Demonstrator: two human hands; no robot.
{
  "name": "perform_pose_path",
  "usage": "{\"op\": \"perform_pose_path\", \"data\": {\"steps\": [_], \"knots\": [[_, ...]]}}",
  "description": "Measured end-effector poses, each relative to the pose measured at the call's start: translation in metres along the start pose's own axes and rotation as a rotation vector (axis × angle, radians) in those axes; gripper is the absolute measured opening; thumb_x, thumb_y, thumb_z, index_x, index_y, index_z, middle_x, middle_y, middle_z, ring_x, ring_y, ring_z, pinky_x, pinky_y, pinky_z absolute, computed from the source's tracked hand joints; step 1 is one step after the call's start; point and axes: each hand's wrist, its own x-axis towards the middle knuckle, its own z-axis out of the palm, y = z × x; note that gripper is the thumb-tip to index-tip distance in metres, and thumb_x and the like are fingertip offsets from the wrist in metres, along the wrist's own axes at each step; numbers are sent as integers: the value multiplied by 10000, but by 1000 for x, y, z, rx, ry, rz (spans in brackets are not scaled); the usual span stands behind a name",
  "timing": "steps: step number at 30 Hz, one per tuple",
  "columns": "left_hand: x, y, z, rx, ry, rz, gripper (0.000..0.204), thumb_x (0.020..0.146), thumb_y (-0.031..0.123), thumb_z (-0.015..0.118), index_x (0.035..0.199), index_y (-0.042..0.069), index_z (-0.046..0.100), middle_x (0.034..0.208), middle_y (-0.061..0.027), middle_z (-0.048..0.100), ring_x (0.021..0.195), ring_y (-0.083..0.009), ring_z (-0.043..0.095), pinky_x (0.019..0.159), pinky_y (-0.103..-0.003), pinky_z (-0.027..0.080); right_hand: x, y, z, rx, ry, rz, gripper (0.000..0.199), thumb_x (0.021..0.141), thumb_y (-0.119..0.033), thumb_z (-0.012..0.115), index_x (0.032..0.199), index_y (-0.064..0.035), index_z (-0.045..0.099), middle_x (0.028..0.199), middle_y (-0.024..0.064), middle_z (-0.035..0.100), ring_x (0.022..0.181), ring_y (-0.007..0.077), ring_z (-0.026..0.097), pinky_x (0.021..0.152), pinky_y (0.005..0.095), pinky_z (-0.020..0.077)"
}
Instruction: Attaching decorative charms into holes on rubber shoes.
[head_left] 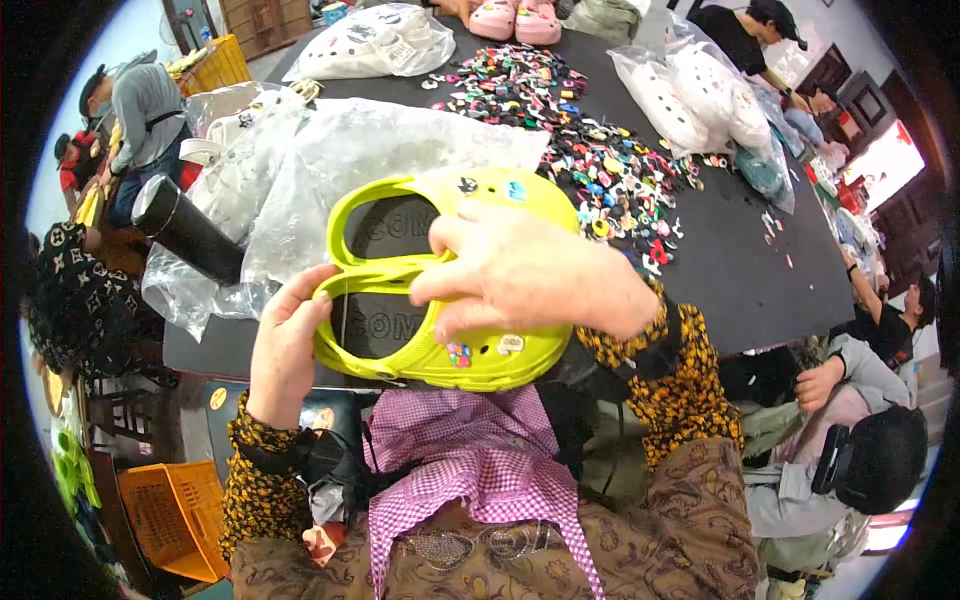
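The left hand (283, 350) is clamped on the green clogs (440, 366) at nine o'clock; the right hand (530, 265) crosses both, grip indeterminable. Edges should be kept flush.

Workshop: bagged clogs (375, 42), heaped charms (610, 175), black table (765, 275), several workers (148, 95).

Smooth, slightly glossy, rubbery-looking plastic forms the lime-green clogs (540, 208) at centre. Toward ten o'clock lies crinkled, shiny clear plastic sheeting (320, 160); toward three, matt black tabletop (745, 250). At six hangs a woven-cloth apron (465, 430).
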Motion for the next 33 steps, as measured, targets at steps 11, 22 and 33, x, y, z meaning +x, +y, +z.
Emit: {"op": "perform_pose_path", "data": {"steps": [11,22,33], "knots": [[21,31,6,448,-53,247,407,951,192,600,1299,-8,534,1225,-101,609,1145,-175,550,964,-303,424,-40,-11,-50,-109,80,173,334,793,-362,719,839,-50,608,866,134,564,877,319,565,756,400,474],[54,21,-2,1886,-358,466,714,717,358,781,1300,35,523,1370,-199,483,1294,-364,424,1038,-532,329,-114,-7,-79,-150,-19,448,339,751,-352,768,858,-55,644,910,122,574,900,315,546,794,400,458],[68,3,-10,1842,-416,690,54,801,115,605,796,61,598,780,-111,621,774,-298,641,717,-406,480,-140,1,-66,-96,11,496,334,803,-389,725,824,-61,665,875,119,585,905,319,555,796,404,465]]}}
